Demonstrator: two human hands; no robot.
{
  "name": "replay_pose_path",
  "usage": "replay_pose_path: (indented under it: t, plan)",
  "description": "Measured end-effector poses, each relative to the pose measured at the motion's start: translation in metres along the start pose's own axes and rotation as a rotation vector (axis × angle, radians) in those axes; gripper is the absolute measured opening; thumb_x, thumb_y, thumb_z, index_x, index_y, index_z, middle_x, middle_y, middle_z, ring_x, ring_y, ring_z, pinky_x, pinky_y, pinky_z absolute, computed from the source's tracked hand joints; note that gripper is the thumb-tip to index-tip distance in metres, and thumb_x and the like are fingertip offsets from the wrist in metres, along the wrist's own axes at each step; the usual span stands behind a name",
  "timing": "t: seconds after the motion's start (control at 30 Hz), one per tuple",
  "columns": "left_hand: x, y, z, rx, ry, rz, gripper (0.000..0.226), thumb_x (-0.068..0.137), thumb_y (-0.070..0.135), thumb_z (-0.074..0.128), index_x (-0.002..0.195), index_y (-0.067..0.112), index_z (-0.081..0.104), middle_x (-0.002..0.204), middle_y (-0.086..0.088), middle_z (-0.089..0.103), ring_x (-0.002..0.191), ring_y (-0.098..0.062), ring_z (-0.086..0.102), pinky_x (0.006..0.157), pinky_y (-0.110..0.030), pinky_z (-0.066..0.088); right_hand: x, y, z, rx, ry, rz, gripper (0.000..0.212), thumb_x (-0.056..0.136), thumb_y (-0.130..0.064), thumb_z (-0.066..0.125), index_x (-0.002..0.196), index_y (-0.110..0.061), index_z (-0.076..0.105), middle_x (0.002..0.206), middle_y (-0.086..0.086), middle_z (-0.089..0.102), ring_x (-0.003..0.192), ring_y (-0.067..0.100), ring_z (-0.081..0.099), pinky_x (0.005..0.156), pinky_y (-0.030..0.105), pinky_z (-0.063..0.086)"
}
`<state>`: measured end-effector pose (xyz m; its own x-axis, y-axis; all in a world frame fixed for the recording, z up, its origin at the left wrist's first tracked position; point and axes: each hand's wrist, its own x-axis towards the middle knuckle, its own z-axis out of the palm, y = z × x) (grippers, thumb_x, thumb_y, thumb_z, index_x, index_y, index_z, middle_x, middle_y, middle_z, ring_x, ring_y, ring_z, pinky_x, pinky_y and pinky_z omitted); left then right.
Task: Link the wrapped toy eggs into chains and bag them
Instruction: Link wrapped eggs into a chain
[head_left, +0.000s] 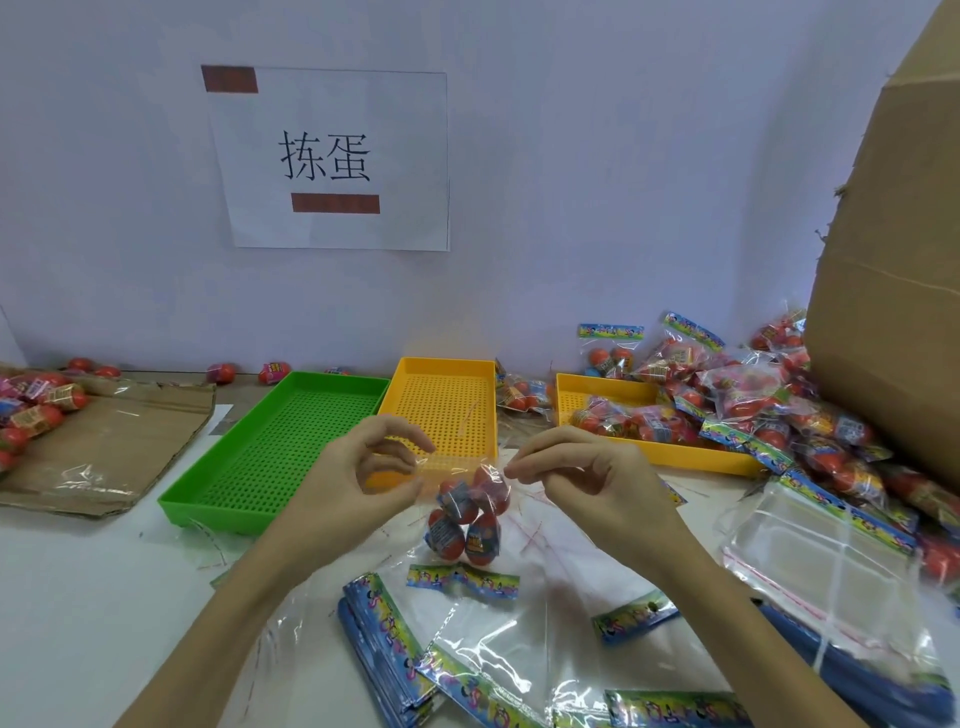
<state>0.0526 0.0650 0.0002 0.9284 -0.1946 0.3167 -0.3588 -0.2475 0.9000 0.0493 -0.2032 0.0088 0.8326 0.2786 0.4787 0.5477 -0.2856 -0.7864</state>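
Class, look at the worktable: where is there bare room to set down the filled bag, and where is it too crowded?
Free: the bare white table in front of the green tray, left of the left hand, and the green tray's own floor. Crowded: the right side, heaped with bagged eggs beside the cardboard box, and the near edge under the empty bags.

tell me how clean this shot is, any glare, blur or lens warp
Head view: even, soft light with faint shadows; white glare streaks on the clear bags; the wide lens bends the cardboard box and the paper sign; the eggs hanging between the left hand and right hand look slightly soft.
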Motion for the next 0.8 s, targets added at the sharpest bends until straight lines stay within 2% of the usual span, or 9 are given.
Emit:
replay_pose_path:
  t: [0.1,0.17,0.27,0.33,0.4,0.5,0.63,0.7,0.8]
  plan:
    - [-0.002,0.009,0.012,0.102,-0.019,0.101,0.03,0.088,0.036,0.074,0.117,0.034,0.069,0.136,0.019,0.063,0.13,-0.004,0.057,0.105,-0.026,0.045,-0.001,-0.004,0.004,0.038,-0.026,-0.019,0.04,0.088,0.019,0.058,0.095,-0.011,0.083,0.1,-0.005,0.075,0.098,0.019,0.072,0.082,0.025,0.059]
    - [-0.005,0.015,0.025,0.127,-0.022,0.067,0.035,0.089,0.05,0.078,0.121,0.037,0.07,0.128,0.02,0.069,0.122,-0.001,0.062,0.102,-0.029,0.051,-0.002,-0.008,0.008,0.055,-0.052,-0.053,0.04,0.087,0.018,0.058,0.095,-0.011,0.083,0.1,-0.006,0.075,0.099,0.02,0.071,0.081,0.023,0.058]
    - [-0.006,0.017,0.032,0.067,-0.033,0.01,0.021,0.083,0.047,0.08,0.097,0.031,0.082,0.096,0.007,0.08,0.094,-0.01,0.076,0.085,-0.034,0.062,-0.002,-0.007,0.01,0.059,-0.072,-0.048,0.039,0.089,0.016,0.057,0.097,-0.012,0.083,0.103,-0.006,0.074,0.103,0.021,0.07,0.082,0.024,0.058]
    - [-0.005,0.016,0.03,-0.012,0.033,-0.002,0.016,0.08,0.043,0.082,0.086,0.028,0.084,0.085,0.002,0.081,0.082,-0.013,0.078,0.072,-0.024,0.061,-0.001,-0.003,0.008,0.085,-0.049,0.021,0.032,0.093,0.011,0.061,0.101,-0.013,0.081,0.106,-0.005,0.075,0.105,0.02,0.071,0.086,0.03,0.06]
    - [-0.003,0.016,0.028,-0.128,0.178,-0.05,0.024,0.072,0.049,0.083,0.082,0.027,0.084,0.081,-0.001,0.08,0.077,-0.013,0.077,0.065,-0.019,0.057,-0.001,0.001,0.006,0.121,-0.023,0.126,0.022,0.095,0.0,0.067,0.106,-0.014,0.079,0.104,-0.003,0.077,0.103,0.018,0.073,0.089,0.035,0.061]
    - [0.0,0.014,0.03,-0.245,0.37,-0.094,0.031,0.07,0.051,0.084,0.084,0.023,0.084,0.083,-0.003,0.08,0.08,-0.019,0.077,0.071,-0.028,0.062,-0.002,0.0,0.01,0.157,-0.088,0.267,0.019,0.1,-0.02,0.064,0.112,-0.017,0.078,0.105,-0.002,0.078,0.1,0.016,0.075,0.082,0.031,0.062]
    - [0.0,0.013,0.031,-0.365,0.498,-0.127,0.021,0.078,0.041,0.084,0.091,0.024,0.084,0.092,-0.004,0.081,0.091,-0.031,0.077,0.082,-0.047,0.064,-0.001,-0.006,0.021,0.344,-0.142,0.42,0.052,0.099,-0.052,0.054,0.116,-0.007,0.075,0.107,0.015,0.076,0.097,0.022,0.077,0.079,0.031,0.063]
    - [0.0,0.014,0.032,-0.368,0.508,-0.137,0.019,0.079,0.038,0.084,0.092,0.025,0.084,0.094,-0.003,0.081,0.092,-0.029,0.077,0.084,-0.049,0.064,-0.002,-0.008,0.026,0.301,-0.08,0.402,0.041,0.095,-0.05,0.061,0.111,-0.015,0.078,0.1,0.006,0.079,0.092,0.021,0.077,0.077,0.032,0.064]
    - [-0.001,0.015,0.033,-0.41,0.473,-0.18,0.016,0.081,0.032,0.083,0.093,0.02,0.084,0.096,-0.008,0.08,0.094,-0.031,0.077,0.081,-0.046,0.065,-0.003,-0.008,0.028,0.252,0.073,0.355,0.013,0.093,-0.027,0.073,0.1,-0.021,0.082,0.09,-0.001,0.08,0.081,0.019,0.077,0.068,0.027,0.062]
